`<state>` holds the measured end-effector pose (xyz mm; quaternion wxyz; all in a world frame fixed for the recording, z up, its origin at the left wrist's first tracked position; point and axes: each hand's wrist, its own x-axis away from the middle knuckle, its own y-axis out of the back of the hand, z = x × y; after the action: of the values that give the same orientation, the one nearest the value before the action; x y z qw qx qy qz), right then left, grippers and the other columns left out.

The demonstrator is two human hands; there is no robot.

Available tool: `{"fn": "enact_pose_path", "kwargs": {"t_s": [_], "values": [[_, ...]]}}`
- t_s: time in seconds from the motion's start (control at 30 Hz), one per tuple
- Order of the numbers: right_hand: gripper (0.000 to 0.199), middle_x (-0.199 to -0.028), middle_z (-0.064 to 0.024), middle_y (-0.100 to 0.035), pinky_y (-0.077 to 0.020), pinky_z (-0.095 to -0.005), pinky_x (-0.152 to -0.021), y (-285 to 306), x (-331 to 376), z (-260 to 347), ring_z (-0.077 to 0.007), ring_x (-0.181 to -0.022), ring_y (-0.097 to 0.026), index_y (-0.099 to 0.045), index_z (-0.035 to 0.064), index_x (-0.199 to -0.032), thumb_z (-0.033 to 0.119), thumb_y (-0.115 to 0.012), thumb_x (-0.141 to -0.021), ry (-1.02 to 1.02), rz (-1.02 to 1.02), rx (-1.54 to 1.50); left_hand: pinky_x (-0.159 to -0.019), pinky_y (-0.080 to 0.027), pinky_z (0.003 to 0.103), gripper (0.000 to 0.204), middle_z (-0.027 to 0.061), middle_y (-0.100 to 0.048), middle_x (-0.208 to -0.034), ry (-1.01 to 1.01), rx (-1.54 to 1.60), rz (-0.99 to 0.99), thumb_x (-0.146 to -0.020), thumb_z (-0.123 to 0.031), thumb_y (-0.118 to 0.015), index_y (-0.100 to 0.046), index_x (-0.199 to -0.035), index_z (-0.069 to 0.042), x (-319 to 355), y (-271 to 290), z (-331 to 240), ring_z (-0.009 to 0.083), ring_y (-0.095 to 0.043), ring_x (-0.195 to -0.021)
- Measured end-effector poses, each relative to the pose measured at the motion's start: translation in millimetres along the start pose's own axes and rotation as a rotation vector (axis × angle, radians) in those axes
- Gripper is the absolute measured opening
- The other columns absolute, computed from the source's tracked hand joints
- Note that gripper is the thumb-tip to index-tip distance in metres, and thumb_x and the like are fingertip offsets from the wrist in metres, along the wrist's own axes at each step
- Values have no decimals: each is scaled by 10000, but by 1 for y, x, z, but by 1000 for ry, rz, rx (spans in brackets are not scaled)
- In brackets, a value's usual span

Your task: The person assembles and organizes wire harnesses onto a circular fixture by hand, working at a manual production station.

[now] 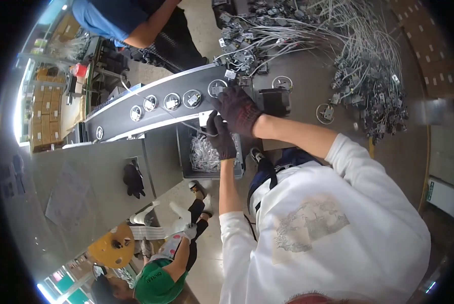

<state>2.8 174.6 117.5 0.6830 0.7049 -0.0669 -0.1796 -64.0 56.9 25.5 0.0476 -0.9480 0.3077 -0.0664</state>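
Dark knitted gloves cover both my hands, which are close together at the near right part of a dark conveyor belt (118, 117). My left hand (220, 139) is closed, with a thin grey cable (190, 125) running into its fingers. Just above it, my right hand (238, 111) bends its fingers down beside a small white block (204, 118); its fingertips are hidden, so its grip is unclear. A coiled cable with a connector (217, 88) lies on the belt by the right fingers. Several similar coils, such as this one (192, 99), sit leftward along the belt.
Below my hands stands a grey bin (211, 176) of small whitish pieces. Cables with metal connectors (361, 86) heap on the table at right, near a loose coil (325, 113). A person in blue (105, 23) stands across the belt; another in green (161, 281) is lower left.
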Motion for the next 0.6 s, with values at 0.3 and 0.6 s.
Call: {"fn": "enact_pose_path", "kwargs": {"t_s": [0.3, 0.6], "values": [[542, -1116, -127, -674, -513, -482, -812, -19, -17, 20, -314, -1002, -690, -569, 146, -1356, 264, -714, -847, -222, 124, 133, -957, -532, 319, 440, 113, -668, -1317, 165, 501, 372, -1001, -128, -622, -554, -1416, 2, -45, -2, 5, 172, -649, -1147], [191, -837, -170, -740, -560, -445, -696, -3, -40, 2, -321, -803, -740, -759, 82, -894, 246, -684, -830, 5, 167, -212, -853, -572, 336, 358, 97, -714, -1143, 277, 474, 317, -976, -19, -563, -634, -1324, -63, -76, -6, 55, 207, -698, -1017]]}}
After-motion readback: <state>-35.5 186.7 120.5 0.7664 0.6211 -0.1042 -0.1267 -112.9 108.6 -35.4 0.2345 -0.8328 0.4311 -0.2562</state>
